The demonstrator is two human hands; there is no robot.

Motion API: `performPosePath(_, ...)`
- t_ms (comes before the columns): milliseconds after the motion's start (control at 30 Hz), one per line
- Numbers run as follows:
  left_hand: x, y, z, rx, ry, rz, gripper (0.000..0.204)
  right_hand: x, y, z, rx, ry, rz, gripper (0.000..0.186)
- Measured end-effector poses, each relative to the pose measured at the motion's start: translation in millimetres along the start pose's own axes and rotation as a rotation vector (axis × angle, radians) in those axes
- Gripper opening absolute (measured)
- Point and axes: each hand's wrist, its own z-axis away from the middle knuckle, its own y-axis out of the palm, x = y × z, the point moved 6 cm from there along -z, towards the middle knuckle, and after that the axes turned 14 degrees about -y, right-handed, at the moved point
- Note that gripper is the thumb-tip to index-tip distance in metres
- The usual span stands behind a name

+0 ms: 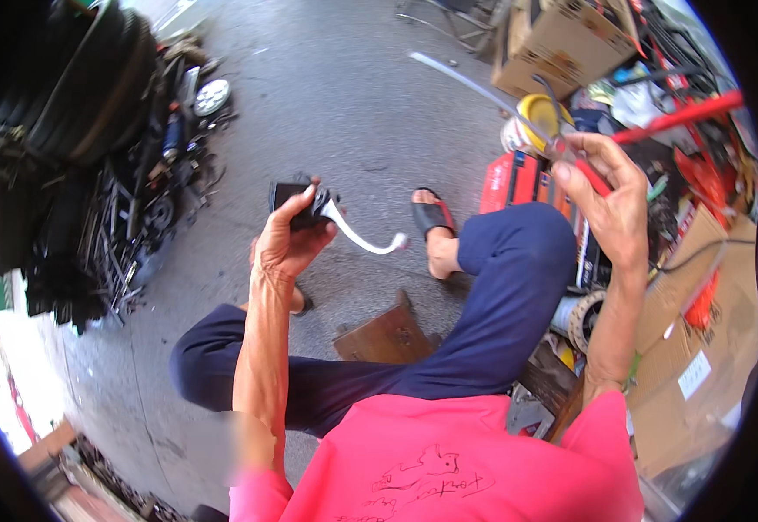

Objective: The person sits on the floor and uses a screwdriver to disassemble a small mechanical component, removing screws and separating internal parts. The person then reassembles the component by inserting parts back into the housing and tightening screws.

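Note:
My left hand (296,222) grips a black housing (288,196) with a curved silver lever (363,240) ending in a rounded tip; it looks like a handlebar lever assembly. My right hand (601,191), raised at the right, holds a red-handled tool (594,174) by its handle. A long, thin pale strip or shaft (461,76) extends from there toward the upper middle; I cannot make out whether it is part of the tool. Both hands are above my bent legs, apart from each other.
Stacked tyres (74,87) and metal parts (144,226) crowd the left. At right are a cardboard box (553,48), yellow tub (535,117), red case (505,183), red bar (683,117) and flattened cardboard (674,418). A small wooden stool (379,335) lies between my legs.

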Motion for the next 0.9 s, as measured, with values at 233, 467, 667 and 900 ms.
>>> performPosePath(233,-46,75,130,0.048,0.230,-0.322,0.061,83,28,13,0.088,0.028,-0.228,0.038)
performPosePath(467,-51,54,127,-0.074,0.363,-0.188,0.052,141,28,26,-0.198,-0.361,0.122,0.045)
performPosePath(667,-51,66,129,0.355,0.201,0.232,0.061,119,33,-1,-0.200,-0.224,-0.176,0.051)
performPosePath(900,-61,81,158,0.899,0.263,0.372,0.082,96,28,8,0.068,-0.388,-0.500,0.049)
